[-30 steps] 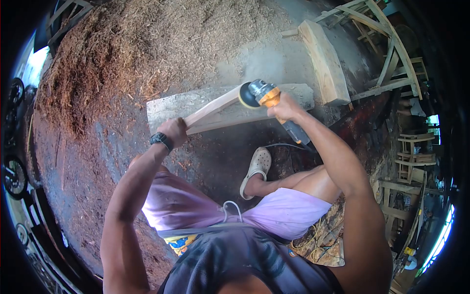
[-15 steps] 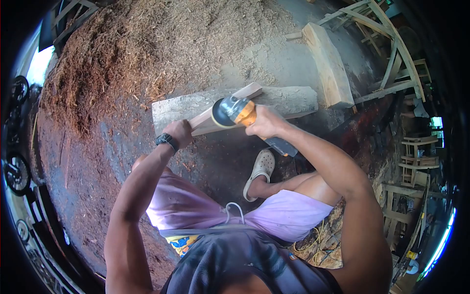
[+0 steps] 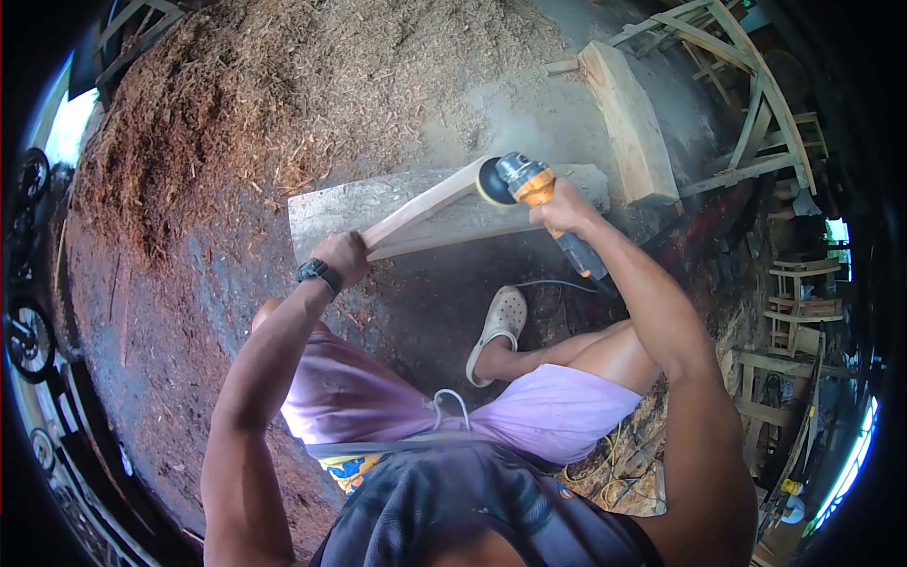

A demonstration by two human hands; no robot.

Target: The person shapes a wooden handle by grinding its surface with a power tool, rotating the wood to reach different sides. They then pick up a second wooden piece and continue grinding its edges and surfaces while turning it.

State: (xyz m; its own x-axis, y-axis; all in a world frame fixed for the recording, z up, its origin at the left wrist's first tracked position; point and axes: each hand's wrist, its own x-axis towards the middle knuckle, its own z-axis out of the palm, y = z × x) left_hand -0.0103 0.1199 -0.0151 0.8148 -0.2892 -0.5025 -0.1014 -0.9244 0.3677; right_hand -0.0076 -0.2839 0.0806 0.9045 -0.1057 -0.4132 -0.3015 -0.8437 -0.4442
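Note:
My left hand, with a watch at the wrist, is wrapped round the near end of a slim, slightly curved wooden piece. That piece slants up and right across a rough-barked timber slab on the ground. In my right hand is an orange and black angle grinder, gripped round its body. Its round disc is right at the far end of the wooden piece. A thin cord shows on the ground behind the grinder's tail.
A broad heap of wood shavings covers the ground ahead. Beyond the slab's right end lies a thick squared beam. Wooden frames stand at the far right, and my clog is just below the slab.
The grinder in my right hand has moved right and slightly up, from the middle of the wooden piece to its far end. My left hand keeps its grip in nearly the same place.

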